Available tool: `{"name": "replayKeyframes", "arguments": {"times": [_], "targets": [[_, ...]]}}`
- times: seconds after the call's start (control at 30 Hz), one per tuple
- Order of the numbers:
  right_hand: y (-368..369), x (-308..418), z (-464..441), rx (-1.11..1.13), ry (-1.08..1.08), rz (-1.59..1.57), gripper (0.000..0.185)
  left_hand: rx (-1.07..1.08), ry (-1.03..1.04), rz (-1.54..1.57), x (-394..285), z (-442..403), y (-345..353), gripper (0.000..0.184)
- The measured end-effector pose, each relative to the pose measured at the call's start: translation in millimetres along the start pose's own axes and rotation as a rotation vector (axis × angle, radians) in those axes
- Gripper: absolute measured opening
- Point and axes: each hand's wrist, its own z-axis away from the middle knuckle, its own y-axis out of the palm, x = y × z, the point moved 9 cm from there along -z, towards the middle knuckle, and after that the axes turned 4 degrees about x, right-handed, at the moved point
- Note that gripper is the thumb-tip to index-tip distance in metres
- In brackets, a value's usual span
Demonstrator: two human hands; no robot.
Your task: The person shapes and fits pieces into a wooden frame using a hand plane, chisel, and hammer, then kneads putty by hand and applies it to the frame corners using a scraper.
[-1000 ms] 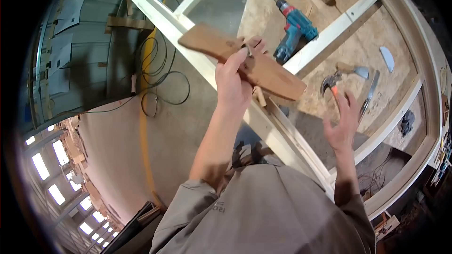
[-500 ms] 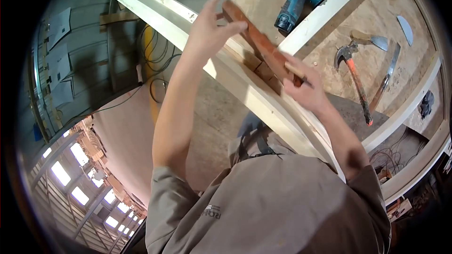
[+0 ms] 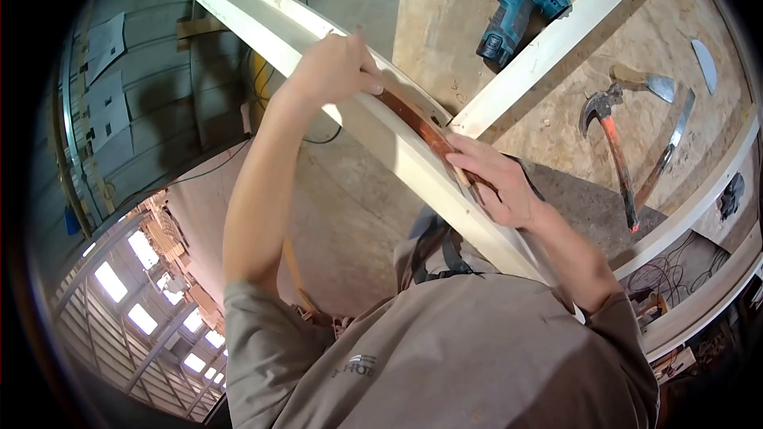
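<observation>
A long reddish-brown wooden bar [image 3: 417, 121] lies lengthwise in the channel between two rails of a pale wooden frame [image 3: 401, 157]. My left hand [image 3: 338, 70] is closed over its far-left end, fingers curled down into the channel. Nearer my body, my right hand [image 3: 497, 183] grips the other end, thumb below and fingers over the top. A small tan piece shows under the right fingers; its kind I cannot tell. Just beyond the frame lies a teal cordless drill [image 3: 517, 12], beside a pale cross rail [image 3: 556, 48].
On the worn board to the right lie a claw hammer [image 3: 612, 151] with an orange-black handle, a wooden-handled scraper [image 3: 648, 82], a long flat blade tool [image 3: 671, 147] and a pale half-round piece [image 3: 704, 66]. A curved frame rail [image 3: 683, 210] borders them; thin cables [image 3: 664, 266] lie beyond.
The reddish-brown bar, raised and tilted above the frame before, has come down into the channel between the rails. Both hands have lowered with it, and the left hand has closed over its end.
</observation>
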Motion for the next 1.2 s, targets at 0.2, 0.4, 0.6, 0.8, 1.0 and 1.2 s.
{"name": "replayKeyframes", "arguments": {"times": [0.2, 0.4, 0.6, 0.8, 1.0, 1.2], "targets": [[-6.6, 0.4, 28.3, -0.064, 0.110, 0.032, 0.033, -0.015, 0.116, 0.044, -22.8, 12.2, 17.8, 0.016], [9.5, -9.7, -44.6, -0.148, 0.055, 0.093, 0.029, -0.014, -0.095, 0.053, 49.3, -9.8, -17.5, 0.018], [-6.2, -0.6, 8.5, -0.078, 0.031, 0.081, 0.028, 0.053, 0.152, 0.079, -11.1, 1.0, 11.6, 0.020], [8.2, -9.0, -43.2, -0.168, -0.053, 0.145, 0.035, -0.002, 0.004, 0.057, 33.1, -8.4, -14.0, 0.020], [5.2, -5.6, -29.3, -0.122, -0.061, 0.111, 0.033, 0.018, 0.054, 0.117, 20.7, -2.8, -8.5, 0.020], [6.9, -10.9, -24.5, -0.102, -0.076, 0.189, 0.028, 0.099, -0.076, 0.100, 27.3, -6.7, -1.4, 0.020]]}}
